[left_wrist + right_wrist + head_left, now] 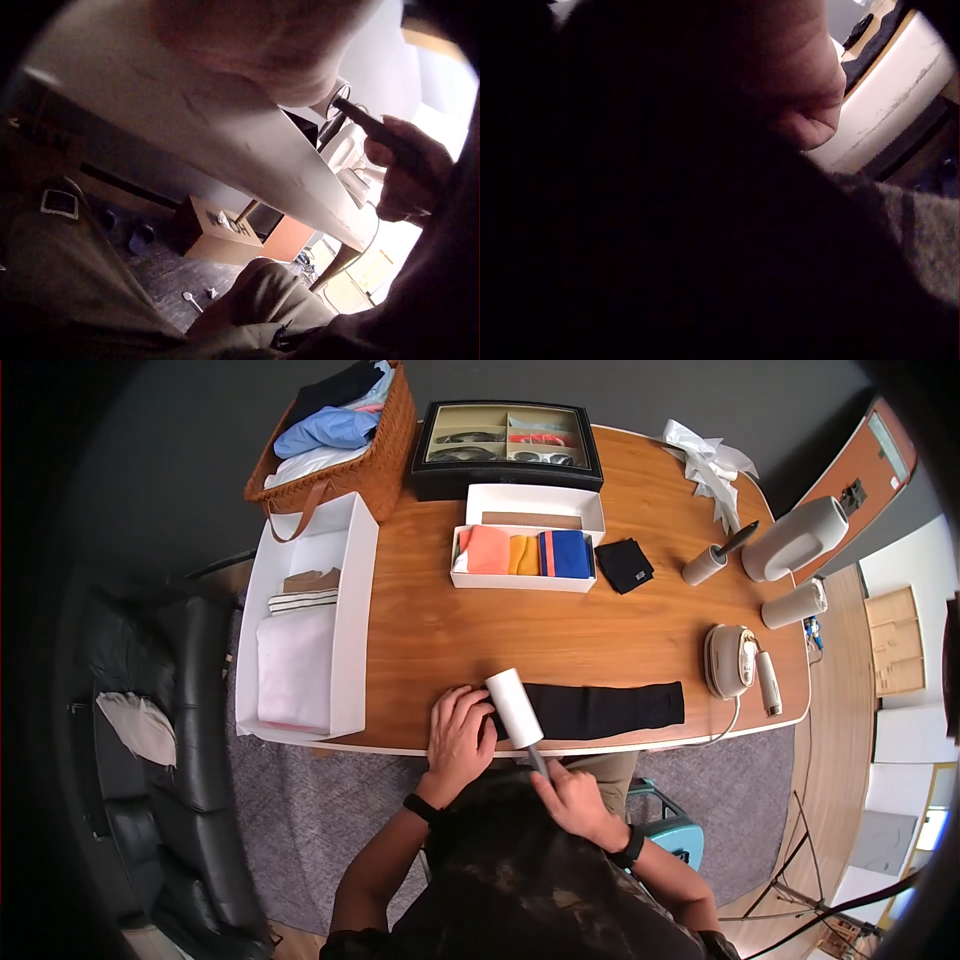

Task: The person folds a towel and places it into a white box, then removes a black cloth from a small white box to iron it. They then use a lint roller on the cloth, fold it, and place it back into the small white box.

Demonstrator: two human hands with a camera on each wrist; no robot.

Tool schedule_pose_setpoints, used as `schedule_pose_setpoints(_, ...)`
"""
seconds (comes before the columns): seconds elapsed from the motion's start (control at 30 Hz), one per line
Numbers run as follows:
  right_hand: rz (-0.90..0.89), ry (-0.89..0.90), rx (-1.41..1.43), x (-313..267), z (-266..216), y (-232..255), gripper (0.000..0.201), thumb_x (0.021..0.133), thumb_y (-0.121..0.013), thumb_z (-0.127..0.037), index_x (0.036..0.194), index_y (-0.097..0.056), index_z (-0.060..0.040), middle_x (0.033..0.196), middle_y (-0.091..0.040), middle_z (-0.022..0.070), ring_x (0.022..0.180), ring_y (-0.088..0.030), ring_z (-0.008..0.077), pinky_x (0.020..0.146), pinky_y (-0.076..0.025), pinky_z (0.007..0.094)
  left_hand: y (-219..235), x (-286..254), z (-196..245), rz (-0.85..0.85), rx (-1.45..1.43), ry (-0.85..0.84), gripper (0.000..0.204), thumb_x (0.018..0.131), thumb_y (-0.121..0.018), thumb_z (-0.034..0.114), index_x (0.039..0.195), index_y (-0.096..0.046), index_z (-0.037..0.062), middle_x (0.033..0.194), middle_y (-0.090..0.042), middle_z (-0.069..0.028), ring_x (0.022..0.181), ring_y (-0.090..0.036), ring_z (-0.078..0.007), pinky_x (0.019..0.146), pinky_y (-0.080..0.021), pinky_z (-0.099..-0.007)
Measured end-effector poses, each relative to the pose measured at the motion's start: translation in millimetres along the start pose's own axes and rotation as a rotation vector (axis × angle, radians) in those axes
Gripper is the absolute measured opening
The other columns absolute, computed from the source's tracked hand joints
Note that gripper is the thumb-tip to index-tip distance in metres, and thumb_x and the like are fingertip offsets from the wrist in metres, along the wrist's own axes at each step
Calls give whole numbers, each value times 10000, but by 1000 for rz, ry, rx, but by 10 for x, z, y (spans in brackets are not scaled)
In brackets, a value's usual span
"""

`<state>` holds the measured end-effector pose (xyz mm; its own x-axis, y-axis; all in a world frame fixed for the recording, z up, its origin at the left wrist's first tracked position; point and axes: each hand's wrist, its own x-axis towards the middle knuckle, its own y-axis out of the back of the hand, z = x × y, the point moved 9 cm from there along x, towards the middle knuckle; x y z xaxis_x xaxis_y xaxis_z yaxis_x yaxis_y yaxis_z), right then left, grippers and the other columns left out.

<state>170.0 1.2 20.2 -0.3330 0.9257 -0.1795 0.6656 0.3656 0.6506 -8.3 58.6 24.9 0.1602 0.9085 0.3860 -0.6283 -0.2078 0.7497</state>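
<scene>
In the head view my right hand (575, 800) grips the grey handle of a lint roller (515, 708). Its white roll lies over the left part of a long black strip of cloth (605, 712), which is stretched flat along the table's near edge. My left hand (462, 738) rests on the cloth's left end, fingers extended beside the roll. The left wrist view shows the right hand (409, 172) curled round the dark handle (367, 124). Much of the right wrist view is dark; part of a hand (802, 112) shows near the table edge.
Left on the table (430, 630) stand a white box (355, 600) with folded clothes and a wicker basket (395, 450). Behind are a glasses case (425, 480), a box of rolled colourful clothes (490, 583) and a black folded cloth (625, 566). A steamer (728, 662) and a bottle (790, 540) stand right.
</scene>
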Motion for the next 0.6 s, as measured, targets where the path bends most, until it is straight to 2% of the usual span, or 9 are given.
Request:
schedule_pose_setpoints(0.17, -128, -56, -68, 27, 107, -256, 395, 1080, -543, -381, 957, -575, -6, 623, -630, 254, 619, -651, 482, 571, -521, 574, 4, -21, -39, 7, -11, 28, 210, 860, -700, 111, 1038, -598, 62, 1268, -626, -124, 1285, -540, -381, 1088, -414, -532)
schedule_pose_setpoints(0.3, -145, -58, -89, -14, 152, -238, 401, 1081, -541, -382, 944, -589, -8, 655, -645, 266, 653, -660, 487, 596, -527, 578, 8, -6, -16, 0, -13, 22, 209, 857, -720, 140, 1008, -590, 76, 1275, -625, -117, 1285, -539, -377, 1083, -417, -533)
schedule_pose_setpoints(0.4, -125, -145, -97, -50, 245, -202, 402, 1080, -541, -382, 972, -614, -2, 685, -656, 276, 694, -666, 492, 632, -535, 581, 15, 6, 14, -9, -10, 17, 210, 855, -733, 145, 993, -593, 72, 1273, -628, -120, 1287, -539, -377, 1087, -412, -531)
schedule_pose_setpoints(0.5, -111, -241, 82, -55, 326, -118, 382, 1076, -556, -352, 1043, -647, 17, 703, -650, 291, 725, -663, 504, 657, -528, 588, -5, 4, 4, -14, -2, 16, 218, 859, -743, 155, 997, -600, 66, 1275, -628, -124, 1294, -535, -377, 1097, -404, -529)
schedule_pose_setpoints(0.57, -109, -236, 126, -44, 328, -110, 379, 1077, -556, -348, 1018, -641, 16, 704, -649, 292, 728, -662, 504, 656, -526, 584, -24, 2, 6, -21, 17, 10, 233, 863, -745, 167, 1020, -607, 65, 1280, -627, -123, 1299, -531, -376, 1102, -401, -527)
schedule_pose_setpoints(0.6, -107, -228, 169, -49, 326, -106, 378, 1079, -556, -344, 993, -635, 15, 706, -648, 294, 731, -662, 505, 654, -525, 580, -23, 2, 6, -25, 24, 14, 282, 868, -740, 191, 1086, -615, 63, 1288, -621, -122, 1297, -529, -369, 1107, -405, -528)
